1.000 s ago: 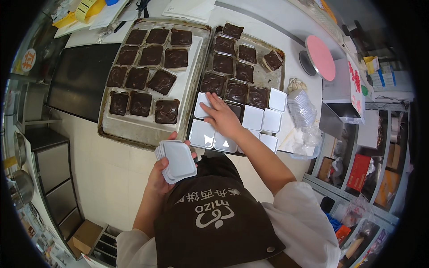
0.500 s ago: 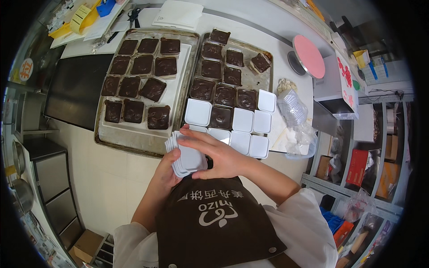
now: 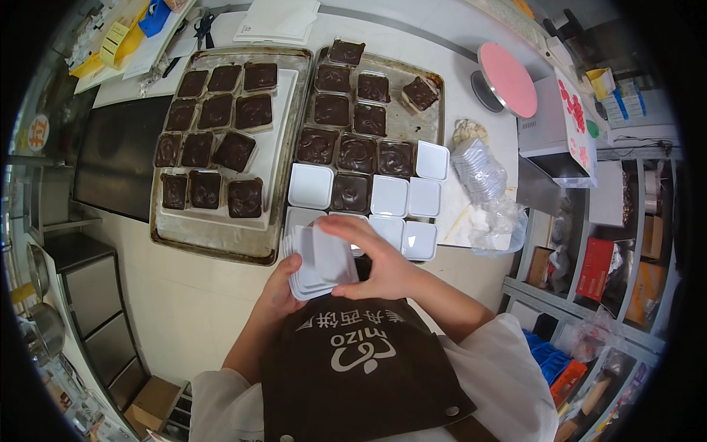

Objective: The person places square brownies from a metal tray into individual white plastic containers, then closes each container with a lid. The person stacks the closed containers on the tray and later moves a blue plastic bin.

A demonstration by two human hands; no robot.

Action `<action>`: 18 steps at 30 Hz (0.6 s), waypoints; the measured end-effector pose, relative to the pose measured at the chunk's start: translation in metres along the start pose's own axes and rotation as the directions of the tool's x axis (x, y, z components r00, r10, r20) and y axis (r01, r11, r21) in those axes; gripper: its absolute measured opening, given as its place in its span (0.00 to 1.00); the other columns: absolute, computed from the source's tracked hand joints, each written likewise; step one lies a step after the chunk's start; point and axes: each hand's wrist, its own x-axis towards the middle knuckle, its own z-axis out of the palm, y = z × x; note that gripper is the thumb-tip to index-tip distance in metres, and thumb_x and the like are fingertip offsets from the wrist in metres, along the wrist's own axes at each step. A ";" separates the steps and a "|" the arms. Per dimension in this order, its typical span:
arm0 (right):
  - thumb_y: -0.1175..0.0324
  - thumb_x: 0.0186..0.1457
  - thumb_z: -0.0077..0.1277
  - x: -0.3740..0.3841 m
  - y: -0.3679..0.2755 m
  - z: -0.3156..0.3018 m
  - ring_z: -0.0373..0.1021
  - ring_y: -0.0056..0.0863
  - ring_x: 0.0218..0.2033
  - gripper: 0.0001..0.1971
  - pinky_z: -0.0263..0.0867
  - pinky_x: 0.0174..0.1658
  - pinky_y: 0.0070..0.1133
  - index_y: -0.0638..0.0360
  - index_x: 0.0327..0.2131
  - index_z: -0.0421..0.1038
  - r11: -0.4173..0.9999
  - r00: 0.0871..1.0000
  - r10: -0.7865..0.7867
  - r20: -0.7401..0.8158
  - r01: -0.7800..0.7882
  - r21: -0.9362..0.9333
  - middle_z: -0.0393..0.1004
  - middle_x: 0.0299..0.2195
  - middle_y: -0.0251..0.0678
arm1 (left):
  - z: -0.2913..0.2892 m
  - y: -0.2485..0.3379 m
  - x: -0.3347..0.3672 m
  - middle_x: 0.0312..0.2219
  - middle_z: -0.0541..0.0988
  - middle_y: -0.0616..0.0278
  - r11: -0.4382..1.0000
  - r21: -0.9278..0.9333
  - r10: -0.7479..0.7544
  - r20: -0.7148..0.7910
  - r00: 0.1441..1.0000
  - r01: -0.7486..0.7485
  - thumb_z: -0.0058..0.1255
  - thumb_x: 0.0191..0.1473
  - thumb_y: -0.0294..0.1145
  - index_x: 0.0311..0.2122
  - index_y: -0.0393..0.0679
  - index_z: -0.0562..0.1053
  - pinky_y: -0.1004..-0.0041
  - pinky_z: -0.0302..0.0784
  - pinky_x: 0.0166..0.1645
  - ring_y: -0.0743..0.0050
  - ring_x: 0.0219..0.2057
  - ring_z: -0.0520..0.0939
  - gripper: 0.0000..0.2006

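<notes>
A stack of translucent white square lids point(image 3: 305, 274) rests in my left hand point(image 3: 278, 289), whose thumb lies along its edge. My right hand point(image 3: 388, 267) grips the top lid point(image 3: 335, 254) between thumb and fingers; that lid is shifted to the right over the others. Just beyond my hands, a metal tray point(image 3: 421, 65) holds clear square boxes of chocolate-topped cake point(image 3: 356, 153). Several boxes in its near rows carry white lids point(image 3: 310, 185). One uncovered cake box point(image 3: 351, 193) sits among them. A tilted cake piece point(image 3: 420, 94) lies at the tray's far right.
Another metal tray point(image 3: 208, 245) to the left bears a white board with uncovered chocolate cakes point(image 3: 214, 110). Right of the trays lie a bag of stacked clear containers point(image 3: 479, 171) and a pink turntable point(image 3: 508, 79). Shelving point(image 3: 567, 313) stands at the right; scissors point(image 3: 204, 29) lie at the back.
The top lid has moved rightward off the stack in my right hand's grip. My left hand still holds the stack. The view has shifted slightly, moving the trays left in the picture.
</notes>
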 end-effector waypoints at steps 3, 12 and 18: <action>0.64 0.47 0.71 0.000 0.027 -0.017 0.55 0.51 0.69 0.44 0.52 0.71 0.41 0.50 0.68 0.64 0.955 0.991 -0.001 -0.135 -0.040 -0.295 0.58 0.70 0.48 | -0.005 0.001 -0.001 0.64 0.69 0.51 0.995 0.033 0.092 -0.106 0.990 -0.089 0.61 0.58 0.54 0.73 0.48 0.54 0.48 0.77 0.63 0.46 0.62 0.76 0.45; 0.63 0.52 0.67 0.032 0.145 -0.036 0.55 0.49 0.69 0.35 0.56 0.70 0.41 0.47 0.65 0.69 0.794 1.000 0.007 0.015 0.004 -0.608 0.56 0.71 0.45 | -0.013 0.023 -0.015 0.66 0.66 0.50 0.982 0.123 0.174 -0.264 0.949 -0.145 0.66 0.49 0.61 0.73 0.54 0.54 0.41 0.77 0.61 0.43 0.61 0.75 0.51; 0.56 0.60 0.60 0.021 0.152 -0.032 0.53 0.49 0.71 0.29 0.51 0.73 0.42 0.43 0.64 0.70 0.684 0.999 0.035 -0.011 -0.032 -0.729 0.54 0.72 0.46 | -0.008 0.023 -0.009 0.66 0.66 0.50 0.980 0.100 0.194 -0.254 0.948 -0.173 0.66 0.49 0.60 0.73 0.54 0.55 0.41 0.77 0.61 0.43 0.60 0.76 0.51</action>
